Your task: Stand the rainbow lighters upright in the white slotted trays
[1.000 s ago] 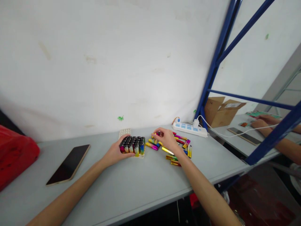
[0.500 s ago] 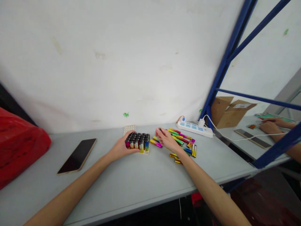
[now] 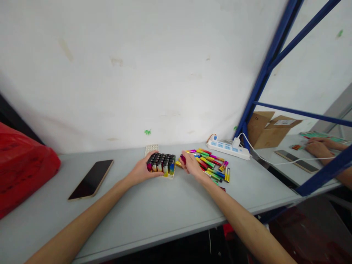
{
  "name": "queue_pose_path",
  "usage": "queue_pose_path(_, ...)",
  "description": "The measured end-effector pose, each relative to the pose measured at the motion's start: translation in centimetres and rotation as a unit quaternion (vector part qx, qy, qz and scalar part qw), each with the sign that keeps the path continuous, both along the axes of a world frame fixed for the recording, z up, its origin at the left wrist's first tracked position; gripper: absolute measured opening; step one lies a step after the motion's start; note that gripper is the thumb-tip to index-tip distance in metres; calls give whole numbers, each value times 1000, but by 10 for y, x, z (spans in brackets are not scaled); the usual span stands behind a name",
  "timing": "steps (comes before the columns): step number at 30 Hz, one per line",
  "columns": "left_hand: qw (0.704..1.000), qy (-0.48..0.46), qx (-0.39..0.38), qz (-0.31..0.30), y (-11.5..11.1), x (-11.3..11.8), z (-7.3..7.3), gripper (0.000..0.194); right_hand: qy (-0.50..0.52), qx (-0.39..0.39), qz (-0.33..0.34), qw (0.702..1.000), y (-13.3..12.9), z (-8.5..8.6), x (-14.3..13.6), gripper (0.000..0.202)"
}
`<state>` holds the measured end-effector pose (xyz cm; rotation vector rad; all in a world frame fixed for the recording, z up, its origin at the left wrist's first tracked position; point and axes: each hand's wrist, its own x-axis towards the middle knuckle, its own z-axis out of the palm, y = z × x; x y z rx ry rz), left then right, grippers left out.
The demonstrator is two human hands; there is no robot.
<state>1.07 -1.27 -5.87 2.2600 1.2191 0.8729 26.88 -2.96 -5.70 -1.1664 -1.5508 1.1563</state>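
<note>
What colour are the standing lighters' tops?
The lighters' tops are black, best seen in the head view.

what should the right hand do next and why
Probably bring the pink lighter over to the upright lighters: the right hand seems to pinch it close beside them, and the left hand grips that group, which could steady it.

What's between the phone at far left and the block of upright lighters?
The left hand, in the head view: it holds the left side of the upright lighters. Grey tabletop shows between it and the phone.
</note>
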Motion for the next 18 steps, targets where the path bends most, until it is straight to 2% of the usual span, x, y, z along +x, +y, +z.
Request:
queue_pose_path(4, 1000, -1, 7, 4, 0, 0, 0, 98, 54, 26, 64, 996, -8, 12, 4, 60)
queue_pose_path(8, 1000, -2, 9, -5, -1, 2, 1, 95, -14, 130, 129, 983, -25, 32, 12, 50)
queue_pose_path(10, 1000, -4, 9, -8, -1, 2, 2, 96, -93, 204, 124, 967, -31, 39, 15, 46)
queue_pose_path(13, 1000, -8, 9, -9, -2, 2, 2, 95, -206, 312, 75, 924, -35, 39, 13, 43)
queue_pose_path(15, 1000, -12, 6, -12, -3, 2, 2, 95, -246, 323, 46, 913, -35, 34, 11, 42)
queue_pose_path(18, 1000, -15, -3, -13, -4, 2, 3, 96, -246, 272, 32, 930, -33, 25, 7, 40)
